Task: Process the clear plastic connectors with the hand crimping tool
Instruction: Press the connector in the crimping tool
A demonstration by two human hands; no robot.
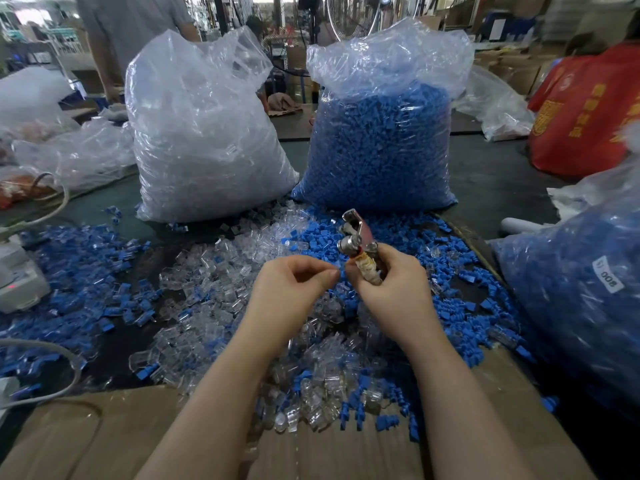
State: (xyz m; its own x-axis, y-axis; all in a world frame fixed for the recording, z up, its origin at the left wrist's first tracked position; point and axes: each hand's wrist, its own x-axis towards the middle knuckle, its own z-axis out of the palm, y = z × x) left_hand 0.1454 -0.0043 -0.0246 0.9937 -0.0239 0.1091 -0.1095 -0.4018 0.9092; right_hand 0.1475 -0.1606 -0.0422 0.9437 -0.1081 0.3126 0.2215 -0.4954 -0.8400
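Right hand (388,285) grips the taped handles of the metal hand crimping tool (360,245), held above the bench (491,174) mid-scene, long axis near-to-far, shiny head pointing far and slightly left. Left hand (294,289) just left of it, fingers curled, fingertips pinched together; held item too small to tell. Loose clear plastic connectors (214,299) and small blue plastic caps (79,271) litter the bench below both hands.

From where I stand, the right hand (391,282) hides the handles of the metal hand crimping tool (360,244), whatever the curled left hand (294,282) pinches is too small to tell, and the large blue-filled plastic bag (585,299) runs off the right edge.
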